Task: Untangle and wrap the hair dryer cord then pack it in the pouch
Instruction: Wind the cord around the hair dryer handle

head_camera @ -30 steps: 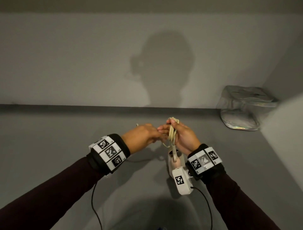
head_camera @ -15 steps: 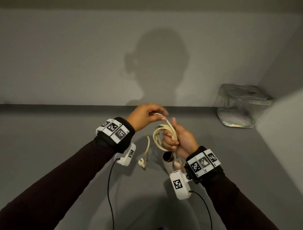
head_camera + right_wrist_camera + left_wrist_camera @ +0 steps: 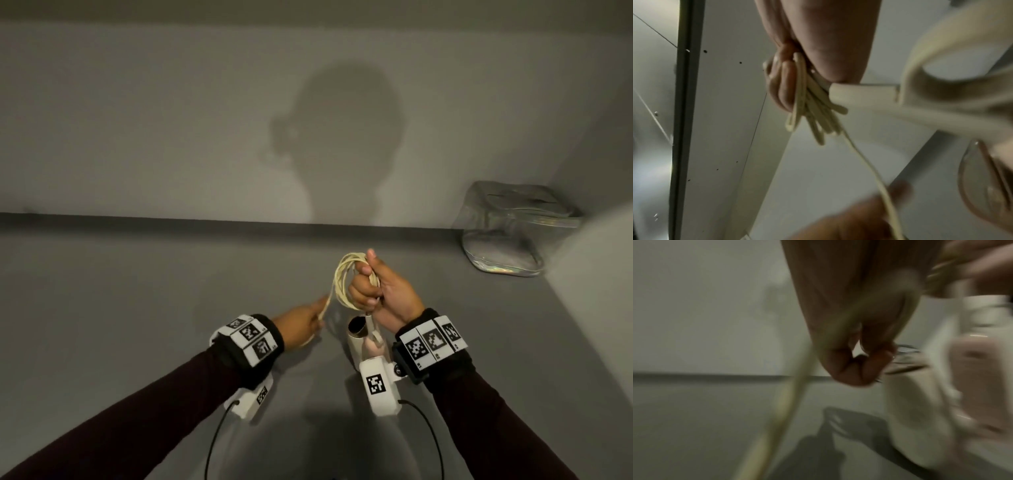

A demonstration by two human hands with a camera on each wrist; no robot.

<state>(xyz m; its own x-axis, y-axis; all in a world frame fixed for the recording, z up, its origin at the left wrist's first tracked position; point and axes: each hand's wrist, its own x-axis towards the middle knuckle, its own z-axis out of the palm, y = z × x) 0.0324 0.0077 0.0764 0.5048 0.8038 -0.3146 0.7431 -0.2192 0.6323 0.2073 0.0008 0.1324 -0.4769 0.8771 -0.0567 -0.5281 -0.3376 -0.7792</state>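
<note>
My right hand [image 3: 371,291] grips a bundle of cream cord loops [image 3: 342,281] above the grey table; the same loops [image 3: 813,112] show in the right wrist view. The white hair dryer [image 3: 361,339] hangs under that hand, its dark nozzle facing me, and shows blurred [image 3: 941,386] in the left wrist view. My left hand [image 3: 305,325] is lower and to the left, pinching the free cord strand [image 3: 327,303], which runs taut up to the loops. The strand [image 3: 797,386] crosses that hand [image 3: 855,353] in the blurred left wrist view. The plug is hidden.
A clear plastic pouch [image 3: 513,229] stands at the back right, against the wall corner. A lighter side panel [image 3: 603,308] bounds the table on the right. Black cables [image 3: 212,445] trail from the wrist cameras toward me.
My left hand has swung down from above the loops to the lower left, pulling the strand with it. My right hand has risen slightly with the bundle. The dangling plug is no longer in sight.
</note>
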